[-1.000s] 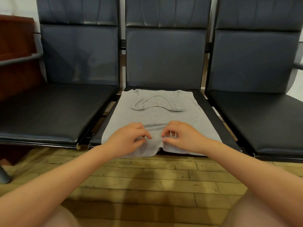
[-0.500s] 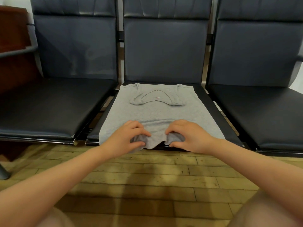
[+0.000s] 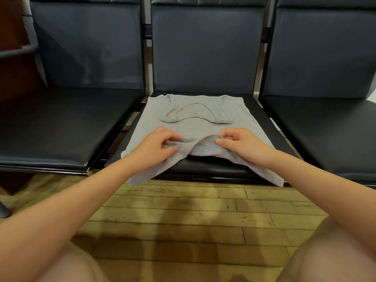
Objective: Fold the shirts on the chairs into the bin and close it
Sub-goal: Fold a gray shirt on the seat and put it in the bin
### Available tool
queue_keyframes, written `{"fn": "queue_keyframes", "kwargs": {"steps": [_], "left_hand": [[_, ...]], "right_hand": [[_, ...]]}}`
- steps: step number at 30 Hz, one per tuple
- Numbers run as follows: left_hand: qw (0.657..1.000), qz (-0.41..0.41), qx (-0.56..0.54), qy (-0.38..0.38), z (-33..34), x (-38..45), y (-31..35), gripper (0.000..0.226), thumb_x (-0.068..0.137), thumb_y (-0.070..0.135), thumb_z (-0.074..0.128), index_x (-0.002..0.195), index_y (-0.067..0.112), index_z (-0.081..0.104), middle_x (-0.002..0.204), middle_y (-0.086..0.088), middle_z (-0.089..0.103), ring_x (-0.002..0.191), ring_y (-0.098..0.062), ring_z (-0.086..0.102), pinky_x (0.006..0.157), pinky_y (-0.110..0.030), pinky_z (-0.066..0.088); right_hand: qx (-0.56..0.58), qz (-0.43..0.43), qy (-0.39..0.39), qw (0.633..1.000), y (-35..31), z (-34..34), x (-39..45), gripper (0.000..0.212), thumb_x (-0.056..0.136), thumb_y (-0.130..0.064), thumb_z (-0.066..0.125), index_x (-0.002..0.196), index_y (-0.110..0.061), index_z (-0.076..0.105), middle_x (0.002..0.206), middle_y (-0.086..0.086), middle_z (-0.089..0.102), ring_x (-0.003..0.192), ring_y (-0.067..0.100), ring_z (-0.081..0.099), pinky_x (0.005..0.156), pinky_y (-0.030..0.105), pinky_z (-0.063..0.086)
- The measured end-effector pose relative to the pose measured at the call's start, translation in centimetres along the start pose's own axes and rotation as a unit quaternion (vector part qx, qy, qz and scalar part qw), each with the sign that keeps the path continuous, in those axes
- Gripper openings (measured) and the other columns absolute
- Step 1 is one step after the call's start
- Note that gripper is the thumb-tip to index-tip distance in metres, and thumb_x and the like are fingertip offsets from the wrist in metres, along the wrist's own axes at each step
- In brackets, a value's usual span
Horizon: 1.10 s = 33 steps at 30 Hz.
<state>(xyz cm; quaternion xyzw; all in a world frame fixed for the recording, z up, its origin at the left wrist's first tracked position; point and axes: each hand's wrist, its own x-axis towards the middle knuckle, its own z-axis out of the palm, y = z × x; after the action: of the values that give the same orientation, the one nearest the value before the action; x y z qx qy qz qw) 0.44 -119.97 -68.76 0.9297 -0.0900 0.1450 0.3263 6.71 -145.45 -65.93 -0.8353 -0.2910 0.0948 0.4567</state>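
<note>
Lengthwise on middle chair, grey shirt, collar away; left hand, right hand pinching hem

L forearm bare, no sleeve | R forearm bare | no rings/watch vis.

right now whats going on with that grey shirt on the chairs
A person is folding a grey shirt that lies flat on the middle chair of a row of three. Both hands pinch its bottom hem, the left hand and the right hand, lifting the middle of the hem off the seat while the hem's corners hang over the front edge. The collar end is already folded down. No bin is in view.
</note>
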Motion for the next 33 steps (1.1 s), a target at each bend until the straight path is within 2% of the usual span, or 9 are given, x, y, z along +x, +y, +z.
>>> {"fn": "queue_keyframes", "kwargs": {"steps": [3,6,10,15,19,22,27,29,33], "left_hand": [[0.995,0.000,-0.082,0.062,0.8,0.2,2.1,0.017,0.087,0.031,0.064,0.104,0.032,0.066,0.103,0.009,0.056,0.088,-0.005,0.055,0.077,-0.014,0.043],[0.994,-0.009,-0.090,0.053,2.5,0.0,4.0,0.043,0.074,0.058,0.065,0.111,0.037,0.061,0.102,0.013,0.054,0.089,-0.003,0.055,0.077,-0.014,0.043],[0.999,-0.018,0.028,0.031,3.8,-0.1,4.1,0.051,0.082,0.033,0.071,0.130,0.030,0.052,0.109,0.012,0.052,0.099,-0.002,0.052,0.083,-0.016,0.041],[0.997,0.013,0.031,0.073,3.8,-0.1,4.4,0.043,0.085,0.013,0.061,0.125,0.026,0.057,0.101,0.014,0.050,0.099,-0.004,0.049,0.086,-0.023,0.044],[0.997,0.017,0.047,0.055,3.3,-0.2,4.4,0.027,0.087,0.014,0.062,0.111,0.025,0.066,0.096,0.012,0.065,0.091,-0.007,0.057,0.079,-0.025,0.046],[1.000,-0.012,-0.002,0.022,2.5,-0.1,4.3,0.017,0.088,0.016,0.064,0.102,0.024,0.070,0.091,0.012,0.070,0.085,-0.005,0.061,0.079,-0.025,0.048],[0.997,-0.031,-0.069,-0.022,0.9,0.2,4.0,0.022,0.099,0.014,0.048,0.111,0.025,0.064,0.102,0.023,0.062,0.098,0.006,0.056,0.083,-0.004,0.038],[0.997,-0.013,-0.069,-0.011,0.9,-0.2,4.2,0.019,0.098,0.021,0.051,0.112,0.026,0.063,0.102,0.023,0.063,0.098,0.008,0.056,0.083,-0.005,0.039],[0.998,0.003,0.054,-0.021,0.3,-0.4,3.9,0.028,0.090,0.024,0.064,0.118,0.028,0.062,0.097,0.020,0.058,0.083,0.003,0.053,0.076,-0.010,0.038]], "right_hand": [[0.065,0.010,0.024,0.998,-0.3,0.1,0.8,0.018,0.093,-0.017,0.060,0.088,-0.002,0.067,0.078,0.007,0.062,0.073,0.010,0.055,0.072,0.021,0.044],[0.097,0.017,0.020,0.995,-0.5,0.1,1.3,0.015,0.093,-0.017,0.060,0.089,-0.005,0.068,0.077,0.001,0.063,0.071,0.005,0.056,0.068,0.017,0.045],[0.137,0.040,-0.001,0.990,-0.4,-0.4,1.7,0.014,0.095,-0.016,0.057,0.091,-0.005,0.065,0.079,0.003,0.063,0.072,0.008,0.057,0.065,0.014,0.047],[0.123,0.053,-0.008,0.991,0.3,-1.4,1.7,0.020,0.094,-0.022,0.059,0.086,-0.005,0.066,0.075,0.003,0.063,0.069,0.008,0.057,0.060,0.014,0.046],[0.107,0.056,-0.026,0.992,1.0,-2.3,1.3,0.014,0.092,-0.017,0.062,0.096,-0.005,0.069,0.080,-0.001,0.069,0.073,0.004,0.063,0.064,0.012,0.048],[0.060,0.063,-0.047,0.995,1.4,-3.0,0.9,0.009,0.089,-0.017,0.067,0.097,-0.014,0.069,0.073,-0.009,0.066,0.067,-0.002,0.059,0.061,0.008,0.043],[-0.090,0.070,-0.125,0.986,1.6,-4.5,0.4,0.011,0.088,-0.021,0.069,0.098,-0.021,0.070,0.079,-0.007,0.062,0.069,0.003,0.053,0.067,0.016,0.043],[-0.148,0.064,-0.142,0.977,1.4,-5.0,0.1,0.004,0.089,-0.022,0.067,0.091,-0.023,0.070,0.075,-0.005,0.060,0.066,0.005,0.050,0.066,0.020,0.045],[-0.179,0.035,-0.034,0.983,1.2,-6.1,-0.1,0.010,0.092,-0.018,0.062,0.087,-0.025,0.068,0.082,-0.010,0.064,0.072,0.003,0.055,0.067,0.017,0.042]]}}
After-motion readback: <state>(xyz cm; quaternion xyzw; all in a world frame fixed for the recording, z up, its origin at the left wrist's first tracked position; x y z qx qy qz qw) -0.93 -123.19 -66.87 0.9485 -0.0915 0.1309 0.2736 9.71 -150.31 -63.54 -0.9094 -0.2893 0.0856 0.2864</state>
